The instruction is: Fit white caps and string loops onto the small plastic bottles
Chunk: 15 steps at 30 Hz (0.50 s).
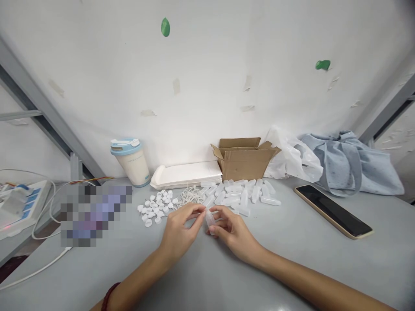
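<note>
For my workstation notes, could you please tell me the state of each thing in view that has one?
Small plastic bottle: held in the right hand, left hand at its upper end
Loose plastic bottles: lying piled
White caps: loose, scattered
White strings: tangled
White sheets: stacked flat
Cardboard box: flaps open
Smartphone: face up, screen dark
Takeaway cup: lid on
Power strip: red light lit
Plastic bag: crumpled
Fabric tote bag: slumped

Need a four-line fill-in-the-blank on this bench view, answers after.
1. The right hand holds a small translucent bottle, while the ____ hand is at its upper end.
2. In the picture, the loose bottles lie to the ____ of the white caps.
3. The cup has a ____ lid.
4. The phone at picture right lies with its ____ facing up.

Missing: left; right; blue; screen.
</note>
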Each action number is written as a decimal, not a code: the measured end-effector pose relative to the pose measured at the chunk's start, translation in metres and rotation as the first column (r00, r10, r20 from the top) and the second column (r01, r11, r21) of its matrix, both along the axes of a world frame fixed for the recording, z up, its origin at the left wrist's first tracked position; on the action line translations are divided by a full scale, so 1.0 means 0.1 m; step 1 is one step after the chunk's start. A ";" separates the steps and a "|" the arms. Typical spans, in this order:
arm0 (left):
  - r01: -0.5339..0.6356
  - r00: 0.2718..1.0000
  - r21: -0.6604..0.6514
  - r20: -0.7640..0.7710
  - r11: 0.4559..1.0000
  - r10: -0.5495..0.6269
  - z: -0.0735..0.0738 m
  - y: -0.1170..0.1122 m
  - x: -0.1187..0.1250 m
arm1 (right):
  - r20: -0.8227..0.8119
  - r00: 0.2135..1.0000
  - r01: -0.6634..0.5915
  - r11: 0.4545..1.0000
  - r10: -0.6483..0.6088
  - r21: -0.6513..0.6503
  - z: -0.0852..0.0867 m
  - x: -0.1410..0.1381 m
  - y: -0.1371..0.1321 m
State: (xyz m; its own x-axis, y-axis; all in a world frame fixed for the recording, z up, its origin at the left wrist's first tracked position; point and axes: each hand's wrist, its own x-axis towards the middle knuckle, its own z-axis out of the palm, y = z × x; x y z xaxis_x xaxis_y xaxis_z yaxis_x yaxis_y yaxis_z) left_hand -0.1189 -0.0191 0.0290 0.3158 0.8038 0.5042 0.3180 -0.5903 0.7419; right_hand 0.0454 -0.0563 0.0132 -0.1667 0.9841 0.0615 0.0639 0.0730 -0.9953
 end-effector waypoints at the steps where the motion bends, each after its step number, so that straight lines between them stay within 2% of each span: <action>1: -0.021 1.000 -0.060 0.016 0.998 0.022 0.01 0.01 0.00 | 0.015 1.000 0.011 1.000 -0.011 0.006 0.00 0.00 0.00; 4: -0.042 0.999 -0.269 0.022 0.962 0.050 0.06 0.03 0.01 | 0.087 0.995 0.036 0.998 -0.041 0.055 -0.01 0.00 -0.02; 7: 0.026 0.999 -0.416 -0.019 0.909 -0.037 0.11 0.05 0.02 | 0.150 0.986 0.052 0.992 -0.069 0.111 -0.02 0.00 -0.04; 13: 0.127 0.985 -0.490 -0.044 0.862 -0.170 0.13 0.13 -0.02 | 0.147 0.985 0.068 0.988 -0.088 0.136 -0.09 0.00 -0.04; 15: 0.127 0.979 -0.469 -0.083 0.874 -0.187 0.11 0.14 -0.04 | 0.144 0.986 0.063 0.989 -0.082 0.130 -0.10 0.00 -0.03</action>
